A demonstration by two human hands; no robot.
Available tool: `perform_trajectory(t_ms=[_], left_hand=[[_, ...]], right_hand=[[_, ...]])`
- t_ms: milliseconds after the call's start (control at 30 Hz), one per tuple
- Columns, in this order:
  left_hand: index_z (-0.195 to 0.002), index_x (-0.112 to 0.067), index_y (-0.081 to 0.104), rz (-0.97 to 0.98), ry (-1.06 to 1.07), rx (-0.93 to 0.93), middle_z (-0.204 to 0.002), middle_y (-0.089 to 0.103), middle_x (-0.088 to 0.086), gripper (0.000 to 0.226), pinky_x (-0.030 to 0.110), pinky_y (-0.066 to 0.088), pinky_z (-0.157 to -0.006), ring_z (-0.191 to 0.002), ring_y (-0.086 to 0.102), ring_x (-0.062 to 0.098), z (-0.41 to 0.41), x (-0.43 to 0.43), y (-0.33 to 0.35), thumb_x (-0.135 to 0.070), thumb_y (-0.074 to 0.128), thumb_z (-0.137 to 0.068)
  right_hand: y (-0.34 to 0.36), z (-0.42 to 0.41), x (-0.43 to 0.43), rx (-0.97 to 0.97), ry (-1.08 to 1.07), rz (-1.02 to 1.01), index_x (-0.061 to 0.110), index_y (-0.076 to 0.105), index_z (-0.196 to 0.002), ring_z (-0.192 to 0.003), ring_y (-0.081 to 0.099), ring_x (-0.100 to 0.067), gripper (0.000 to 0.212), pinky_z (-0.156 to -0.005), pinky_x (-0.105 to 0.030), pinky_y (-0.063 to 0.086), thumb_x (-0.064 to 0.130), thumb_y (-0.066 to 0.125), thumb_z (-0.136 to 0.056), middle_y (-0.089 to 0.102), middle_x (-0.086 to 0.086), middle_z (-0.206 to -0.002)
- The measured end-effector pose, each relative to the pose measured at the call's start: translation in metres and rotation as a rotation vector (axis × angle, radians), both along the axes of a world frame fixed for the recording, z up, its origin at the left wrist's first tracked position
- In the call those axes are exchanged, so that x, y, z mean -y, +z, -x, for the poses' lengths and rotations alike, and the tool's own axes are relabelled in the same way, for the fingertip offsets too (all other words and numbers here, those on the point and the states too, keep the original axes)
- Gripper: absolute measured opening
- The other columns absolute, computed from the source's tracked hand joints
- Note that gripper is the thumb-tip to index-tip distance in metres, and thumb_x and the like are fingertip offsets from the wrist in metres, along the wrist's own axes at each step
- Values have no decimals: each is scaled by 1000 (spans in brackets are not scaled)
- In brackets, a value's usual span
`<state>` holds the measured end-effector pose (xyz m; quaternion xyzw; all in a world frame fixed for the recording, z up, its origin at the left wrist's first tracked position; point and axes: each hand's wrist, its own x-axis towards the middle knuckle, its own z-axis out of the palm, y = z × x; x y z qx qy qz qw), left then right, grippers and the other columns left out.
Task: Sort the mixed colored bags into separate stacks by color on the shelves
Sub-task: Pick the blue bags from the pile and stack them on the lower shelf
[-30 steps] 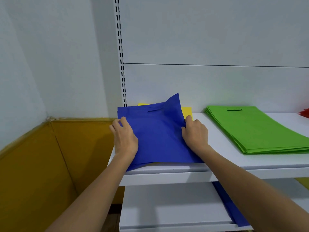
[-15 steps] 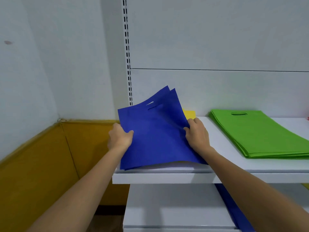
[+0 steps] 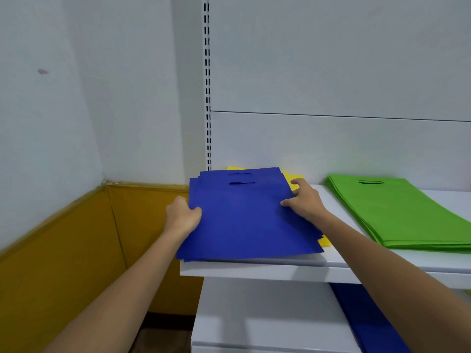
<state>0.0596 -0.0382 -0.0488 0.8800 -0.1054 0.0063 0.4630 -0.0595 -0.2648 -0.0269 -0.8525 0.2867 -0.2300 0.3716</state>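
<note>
Found blue bags (image 3: 244,217) lying flat at left end of upper shelf (image 3: 254,272), on top of yellow bags (image 3: 293,178) peeking out at back and front right corner. Noted left hand (image 3: 182,215) gripping their left edge, thumb on top. Noted right hand (image 3: 304,202) at right edge, thumb on top, index finger stretched out; cannot tell whether remaining fingers curl under. Logged green bags (image 3: 397,212) stacked apart to the right
</note>
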Motion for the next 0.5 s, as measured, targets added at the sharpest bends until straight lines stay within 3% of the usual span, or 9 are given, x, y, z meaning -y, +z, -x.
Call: perform_trajectory(t_ms=[100,200,267,367,433,500], left_hand=[[-65,-13,42,-39,41,-25,-69,44,-1,30,17,31,-47,-57,37,7,-4,-8,-1,-16,57,-91],[-76,-6,60,-93,19,-12,-72,55,1,24,23,40,-52,-61,49,13,-3,-14,-3,-25,60,-90],[-83,-8,61,-99,9,31,-86,56,0,19,26,43,-64,-80,57,19,2,-16,-3,-25,57,-92],[-118,-8,57,-136,-25,120,-116,60,9,30,29,45,-75,-107,57,26,9,-16,3,-25,51,-95],[-124,-11,55,-172,-73,149,-124,58,11,32,31,46,-80,-111,55,26,9,-15,6,-23,47,-96],[-129,-13,52,-199,-129,173,-131,54,11,34,33,43,-92,-118,50,28,9,-10,10,-19,45,-96]], right_hand=[[-2,-2,-3,-9,-21,10,12,43,-132,-107,53,-26,56,-75,-24,37,21,69,-83,54,-14,-125],[-4,1,-7,-1,-20,25,15,45,-131,-97,51,-24,55,-74,-25,37,24,69,-83,56,-16,-119],[-4,5,-9,15,-6,22,19,45,-133,-97,49,-21,55,-77,-24,37,21,68,-83,55,-13,-119],[-4,11,-11,-26,-25,8,10,58,-124,-113,51,-24,36,-83,-23,39,16,60,-88,57,-10,-123],[-6,16,-10,-22,-74,45,-5,64,-107,-101,56,-28,30,-79,-29,43,15,48,-92,63,-19,-117],[-7,22,-9,-11,-121,114,-7,65,-98,-89,55,-26,29,-73,-28,39,15,47,-93,65,-21,-107]])
